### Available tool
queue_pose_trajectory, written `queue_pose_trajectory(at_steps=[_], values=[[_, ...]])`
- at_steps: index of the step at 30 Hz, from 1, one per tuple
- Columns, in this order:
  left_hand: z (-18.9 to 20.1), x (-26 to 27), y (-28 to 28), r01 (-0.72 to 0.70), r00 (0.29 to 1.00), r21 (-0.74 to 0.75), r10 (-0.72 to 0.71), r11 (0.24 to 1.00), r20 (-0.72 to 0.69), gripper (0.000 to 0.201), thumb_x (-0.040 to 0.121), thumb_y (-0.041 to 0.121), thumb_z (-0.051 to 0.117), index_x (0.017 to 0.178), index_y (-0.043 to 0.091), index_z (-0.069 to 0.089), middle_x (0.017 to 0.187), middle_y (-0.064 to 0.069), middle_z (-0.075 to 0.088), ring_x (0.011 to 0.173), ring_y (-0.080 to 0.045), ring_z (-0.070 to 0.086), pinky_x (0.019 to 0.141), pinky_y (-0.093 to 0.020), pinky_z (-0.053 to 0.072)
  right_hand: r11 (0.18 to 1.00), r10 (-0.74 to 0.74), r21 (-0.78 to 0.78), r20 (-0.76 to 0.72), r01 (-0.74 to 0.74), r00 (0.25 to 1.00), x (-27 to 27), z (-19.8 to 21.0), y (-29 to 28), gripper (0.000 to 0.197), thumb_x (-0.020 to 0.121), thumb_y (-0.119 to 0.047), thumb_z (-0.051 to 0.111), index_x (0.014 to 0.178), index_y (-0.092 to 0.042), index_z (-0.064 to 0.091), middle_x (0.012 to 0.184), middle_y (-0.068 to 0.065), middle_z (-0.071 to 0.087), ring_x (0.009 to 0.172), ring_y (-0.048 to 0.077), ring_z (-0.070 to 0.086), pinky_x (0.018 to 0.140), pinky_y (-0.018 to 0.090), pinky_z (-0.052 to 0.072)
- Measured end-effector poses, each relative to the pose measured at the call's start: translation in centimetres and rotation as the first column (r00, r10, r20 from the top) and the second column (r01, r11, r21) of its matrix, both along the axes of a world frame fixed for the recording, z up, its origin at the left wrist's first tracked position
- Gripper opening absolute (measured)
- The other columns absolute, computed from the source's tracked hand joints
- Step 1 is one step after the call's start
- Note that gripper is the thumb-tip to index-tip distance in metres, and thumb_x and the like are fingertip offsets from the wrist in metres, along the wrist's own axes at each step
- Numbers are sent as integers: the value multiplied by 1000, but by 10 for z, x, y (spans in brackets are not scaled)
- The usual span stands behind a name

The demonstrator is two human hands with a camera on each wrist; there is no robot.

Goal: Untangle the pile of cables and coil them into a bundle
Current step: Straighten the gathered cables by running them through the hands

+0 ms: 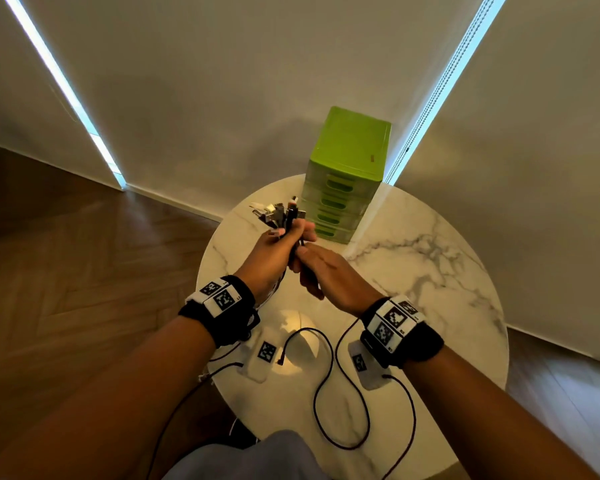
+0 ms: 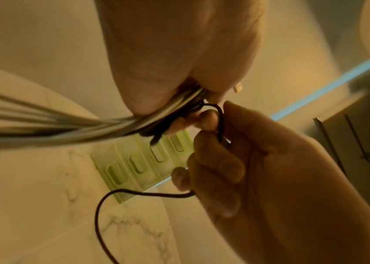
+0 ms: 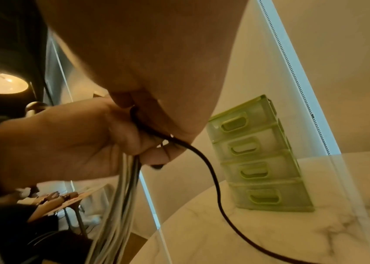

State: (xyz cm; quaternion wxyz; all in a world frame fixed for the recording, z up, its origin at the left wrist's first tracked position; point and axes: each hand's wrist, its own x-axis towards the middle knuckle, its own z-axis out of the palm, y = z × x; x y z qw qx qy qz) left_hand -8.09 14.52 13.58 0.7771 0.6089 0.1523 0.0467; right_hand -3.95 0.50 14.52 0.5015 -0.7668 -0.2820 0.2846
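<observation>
Black and grey cables [image 1: 289, 216] stood bunched in the left hand's [image 1: 270, 259] curled grip above the marble table [image 1: 426, 271]. Only the left wrist view showed the right hand [image 2: 235, 160] pinching one black cable [image 2: 218, 121] looping downward.

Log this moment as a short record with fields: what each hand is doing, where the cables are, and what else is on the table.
left hand: grips the cable bundle upright, connector ends fanned out above the fist
right hand: holds a black cable just below the left hand
black cable: trails down and snakes across the marble table
green drawer unit: stands at the table's far edge, drawers shut
</observation>
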Motion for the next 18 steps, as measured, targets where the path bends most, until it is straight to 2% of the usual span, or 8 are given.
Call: queue_pose_trajectory(at_steps=[3, 5, 7, 9, 11, 15, 16, 18], values=[[7, 8, 4, -101, 994, 19, 100, 995, 47, 25, 107, 31, 48, 103, 19, 69, 76, -2, 58, 74, -17, 62, 76, -33, 51, 996, 85, -35, 95, -82, 992, -11, -13, -11, 46, 110, -42, 31, 89, -11, 57, 68, 15, 58, 56, 17, 53, 66, 37, 48], [10, 13, 6, -144, 987, -64, 147, 988, 58, 22, 107, 24, 46, 101, 13, 64, 72, -1, 57, 80, -20, 72, 82, -34, 58, 994, 103, -44, 79, -100, 991, -14, -30, -23, 46, 108, -48, 31, 88, -15, 56, 71, 17, 60, 59, 18, 56, 72, 41, 49], [11, 17, 10, -166, 980, -164, 181, 972, 84, 20, 108, 22, 46, 102, 11, 61, 74, 2, 58, 77, -23, 74, 79, -35, 60, 994, 88, -72, 33, -85, 996, -13, -51, -36, 49, 107, -52, 31, 88, -14, 56, 72, 17, 61, 62, 20, 58, 75, 42, 50], [13, 21, 17, -214, 967, -214, 237, 953, 89, 18, 107, 21, 47, 103, 11, 62, 75, 3, 60, 61, -18, 66, 64, -30, 56, 993, 73, -89, -35, -76, 997, -12, -69, -50, 55, 106, -55, 31, 87, -10, 56, 70, 17, 61, 64, 21, 59, 74, 36, 50], [17, 25, 25, -258, 953, -236, 286, 937, 95, 18, 107, 19, 47, 101, 12, 62, 71, 6, 59, 50, -11, 49, 52, -25, 42, 986, 89, -131, -95, -101, 991, -15, -85, -63, 61, 102, -62, 32, 84, -8, 55, 65, 11, 58, 63, 20, 59, 73, 31, 48], [26, 26, 39, -203, 969, -195, 226, 960, 103, 21, 108, 21, 46, 98, 12, 62, 62, 8, 50, 44, -7, 32, 49, -25, 29, 930, 98, -317, -280, -188, 955, -10, -110, -81, 55, 105, -55, 35, 77, -11, 54, 59, 3, 53, 55, 22, 54, 63, 30, 47], [27, 24, 39, -159, 979, -150, 175, 976, 99, 21, 107, 21, 48, 96, 12, 63, 62, 6, 48, 45, -8, 32, 50, -26, 29, 914, 56, -363, -325, -180, 944, -4, -109, -82, 53, 104, -54, 37, 76, -11, 54, 59, 4, 51, 51, 22, 53, 60, 33, 47], [27, 18, 34, -51, 995, -18, 53, 999, 85, 21, 106, 20, 50, 94, 9, 65, 64, 2, 47, 47, -10, 34, 52, -28, 27, 889, -79, -454, -279, -58, 957, 12, -98, -75, 52, 104, -53, 41, 76, -12, 55, 63, 5, 49, 46, 18, 50, 56, 32, 47]])
